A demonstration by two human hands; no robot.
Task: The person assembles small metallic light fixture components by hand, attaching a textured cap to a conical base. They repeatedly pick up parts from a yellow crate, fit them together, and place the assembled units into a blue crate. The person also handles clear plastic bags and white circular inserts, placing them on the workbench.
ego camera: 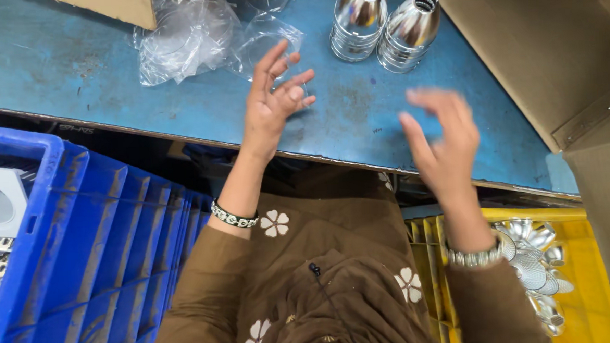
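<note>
My left hand [272, 97] is raised over the blue worktable [60, 65], fingers spread, holding nothing; its fingertips are close to a clear plastic bag [265, 39]. My right hand [444, 141] hovers near the table's front edge, blurred, fingers curved and apart, with nothing in it. Two shiny chrome cone-shaped metal parts [358, 18] [408, 30] stand side by side at the far side of the table, beyond both hands. A beaded bracelet sits on my left wrist and a metal watch on my right.
A bundle of crumpled clear plastic bags [186, 36] lies at the back left. A blue crate [82, 250] with white parts stands at my left. A yellow crate [591, 296] with shiny metal reflectors [535, 264] is at my right. A cardboard box [553, 51] rises at the right.
</note>
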